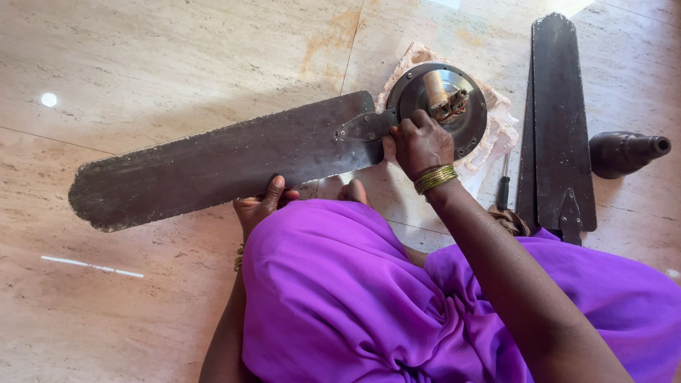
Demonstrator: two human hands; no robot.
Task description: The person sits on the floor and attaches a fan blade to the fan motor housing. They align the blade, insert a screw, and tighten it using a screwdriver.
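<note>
1. My left hand (261,206) grips the dusty fan blade (220,159), centre-left of frame.
2. My right hand (418,142) closes at its bracket on the motor hub (468,120), upper centre.
3. Detached blades (557,120) lie right; this one remains attached.

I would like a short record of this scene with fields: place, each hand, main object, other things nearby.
place: tiled floor, person sitting in purple cloth
left hand: supports the lower edge of the long dark fan blade
right hand: grip closed at the blade's bracket, beside the round fan motor
under motor: pale cloth
nearby: loose blades, screwdriver, dark cone cover
</note>
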